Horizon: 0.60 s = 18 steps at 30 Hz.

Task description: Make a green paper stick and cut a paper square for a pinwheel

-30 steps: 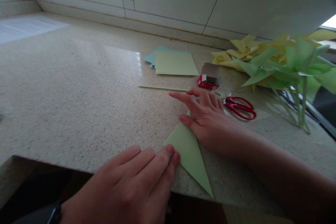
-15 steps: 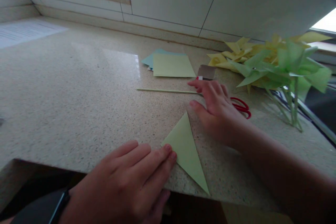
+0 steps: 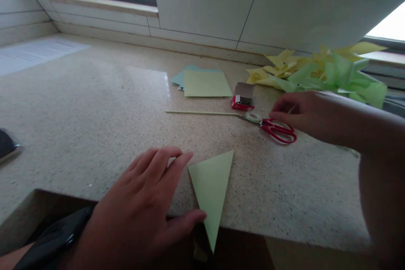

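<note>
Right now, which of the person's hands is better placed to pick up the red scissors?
The right hand, probably. It hovers right beside the red scissors, fingers curled close to the handles. The left hand is farther off, spread beside the green paper triangle at the counter edge.

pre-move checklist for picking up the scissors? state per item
1. Right hand beside the red scissors handles: ok.
2. Fingers closed on the scissors: not ok, apart from them.
3. Left hand on the folded green triangle: ok, thumb at its edge.
4. Triangle fully on the counter: not ok, tip overhangs the front edge.
5. Tape roll and stick clear of the scissors: cannot tell, tape sits at the blades.
</note>
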{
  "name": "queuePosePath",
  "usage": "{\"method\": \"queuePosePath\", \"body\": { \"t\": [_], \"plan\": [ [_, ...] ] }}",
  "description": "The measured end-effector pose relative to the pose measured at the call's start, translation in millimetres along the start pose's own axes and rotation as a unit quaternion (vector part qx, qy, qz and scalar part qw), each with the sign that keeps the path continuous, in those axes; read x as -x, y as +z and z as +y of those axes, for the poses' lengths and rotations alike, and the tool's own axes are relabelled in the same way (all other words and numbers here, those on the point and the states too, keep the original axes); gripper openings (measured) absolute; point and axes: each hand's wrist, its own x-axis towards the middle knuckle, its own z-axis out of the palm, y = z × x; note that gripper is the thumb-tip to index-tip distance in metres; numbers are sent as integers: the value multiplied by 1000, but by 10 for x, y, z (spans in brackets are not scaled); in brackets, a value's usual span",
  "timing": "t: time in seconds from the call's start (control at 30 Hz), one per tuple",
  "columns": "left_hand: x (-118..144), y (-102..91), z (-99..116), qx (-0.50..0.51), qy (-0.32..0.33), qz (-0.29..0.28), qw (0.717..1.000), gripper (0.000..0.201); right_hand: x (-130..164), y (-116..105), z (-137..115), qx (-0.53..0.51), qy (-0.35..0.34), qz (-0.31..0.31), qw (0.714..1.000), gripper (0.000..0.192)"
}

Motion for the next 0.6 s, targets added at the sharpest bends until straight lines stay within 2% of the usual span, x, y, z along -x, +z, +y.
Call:
{"method": "queuePosePath", "body": {
  "t": [0.1, 0.2, 0.4, 0.5, 0.6],
  "plan": [
    [-29, 13, 31, -10, -25, -11, 1000, 59, -6, -28, 98, 38, -28, -94, 995, 27],
    [-53, -2, 65, 16, -40, -23, 999, 53, 4, 20, 174, -9, -87, -127, 988, 24],
    [-85, -68, 80, 77, -63, -67, 993, 50, 38, 121, 375, -59, -95, -128, 985, 22],
    [-114, -106, 51, 81, -67, -70, 992, 56, 73, 136, 472, -57, -80, -120, 988, 13],
    [-145, -148, 14, 88, -64, -77, 991, 52, 161, 125, 491, -43, -67, -103, 991, 9]
  ]
}}
